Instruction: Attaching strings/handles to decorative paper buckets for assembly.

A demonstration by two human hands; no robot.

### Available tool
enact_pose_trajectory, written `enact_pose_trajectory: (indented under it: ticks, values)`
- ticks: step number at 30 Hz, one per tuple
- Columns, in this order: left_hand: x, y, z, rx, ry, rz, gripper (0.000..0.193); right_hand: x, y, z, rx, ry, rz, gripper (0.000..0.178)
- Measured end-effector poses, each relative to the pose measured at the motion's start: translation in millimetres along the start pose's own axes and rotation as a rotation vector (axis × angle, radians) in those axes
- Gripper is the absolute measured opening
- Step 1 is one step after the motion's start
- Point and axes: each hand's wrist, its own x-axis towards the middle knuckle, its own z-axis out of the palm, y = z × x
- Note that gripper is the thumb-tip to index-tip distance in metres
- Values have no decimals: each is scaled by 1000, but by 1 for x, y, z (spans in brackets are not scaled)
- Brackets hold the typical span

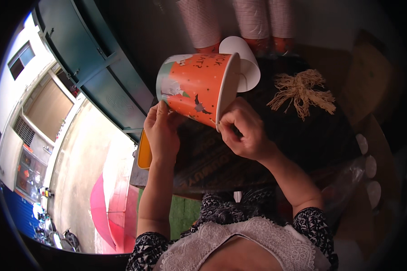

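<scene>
An orange paper bucket (190, 86) printed with bats and a grey-green picture lies tilted on its side in the air, its white-rimmed mouth toward the right. My left hand (162, 128) grips it near the base, thumb against the lower wall. At the lower rim, the fingers of my right hand (246, 131) are closed in a pinch; part of what they hold is hidden. A thin cord-like line curves beside the mouth. Just behind stands or lies a white paper cup-shaped piece (246, 63). To the right, a loose bundle of tan twine cords (304, 92) rests on the dark table (203, 167).
Tall stacks of nested paper buckets (199, 20) line the back of the table. A yellow tray edge (144, 151) shows at the left. White round pieces (371, 166) and clear plastic (348, 176) are on the right. Beyond a green door (95, 63), a red umbrella (104, 217) stands outside.
</scene>
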Motion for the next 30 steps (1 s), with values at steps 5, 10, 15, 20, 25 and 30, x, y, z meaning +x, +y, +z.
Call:
enact_pose_trajectory:
  ticks: [5, 10, 15, 20, 25, 30]
  values:
    - [15, -2, 2, 27, -6, 55, 24, -1, 17, -11, -39, 40, 5, 22]
    - [29, 0, 14, 57, -47, 23, 24, 3, 24, -25, 317, -19, 352, 23]
    - [41, -2, 26, 117, -88, 29, 25, 15, 36, -31, 128, -101, 195, 15]
    - [55, -7, 25, 173, -135, 102, 26, 21, 44, -38, -99, -74, 154, 14]
    - [61, -6, 30, 355, -107, 336, 24, 22, 53, -26, -425, 68, 77, 13]
    - [65, 15, 24, 444, -72, 355, 25, 15, 61, -12, -471, 12, 92, 16]
